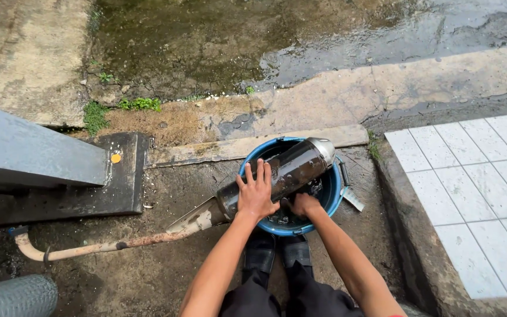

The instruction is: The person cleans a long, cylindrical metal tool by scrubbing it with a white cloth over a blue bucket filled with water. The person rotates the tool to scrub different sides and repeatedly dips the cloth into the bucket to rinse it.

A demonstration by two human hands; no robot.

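Person crouches on a wet concrete floor over a blue bucket, washing a motorcycle exhaust muffler laid across its rim. Left hand lies flat on the muffler body, fingers spread, pinning it down. Right hand is low inside the bucket beside the muffler, fingers curled under; whether it grips a cloth or sponge cannot be told. To do this well, judgement says keep the left palm pressing firmly so the round body does not roll, and work the right hand along the underside in short strokes. The muffler is a dark, wet, grimy cylinder with a bright metal end cap toward the far rim; its tapered neck runs down left into a long, rust-stained curved pipe resting on the floor. White tiles lie to the right, a grey metal beam to the left.
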